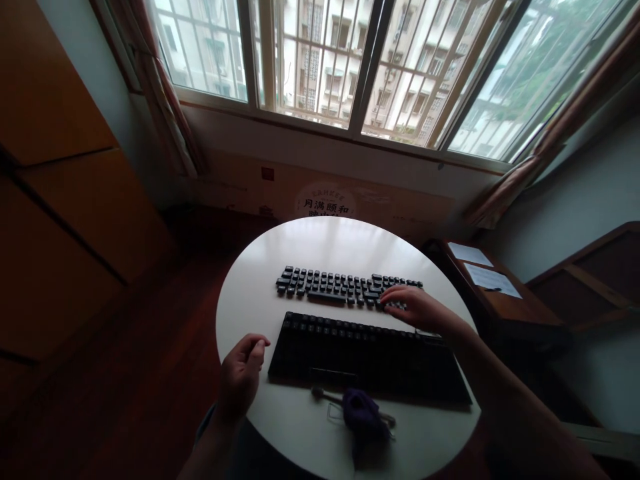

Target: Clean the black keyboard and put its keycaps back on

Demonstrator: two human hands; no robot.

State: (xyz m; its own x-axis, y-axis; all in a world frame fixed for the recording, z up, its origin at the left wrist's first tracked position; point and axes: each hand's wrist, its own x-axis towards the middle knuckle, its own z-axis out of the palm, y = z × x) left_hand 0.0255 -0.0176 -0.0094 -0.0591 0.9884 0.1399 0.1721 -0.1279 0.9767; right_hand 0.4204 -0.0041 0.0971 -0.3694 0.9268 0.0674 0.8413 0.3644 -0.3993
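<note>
My right hand (413, 308) reaches over the right part of a block of loose black keycaps (325, 283), its fingers stretched and the thumb apart from them. Whether a fingertip touches a keycap, I cannot tell. Nearer to me lies a black keyboard (370, 360), with keycaps along its far rows and a dark, bare-looking remainder. My left hand (245, 370) is closed beside the keyboard's left edge, thumb against the curled fingers; anything inside is hidden. In front of the keyboard are a purple cloth (360, 410), a small brush (325, 395) and a thin wire tool (334, 415).
Everything sits on a round white table (250, 287). To the right, a brown wooden table (495, 303) bears paper sheets (490, 279) and a pen. Barred windows (320, 67) and curtains are ahead; a wooden cabinet (65, 220) stands left.
</note>
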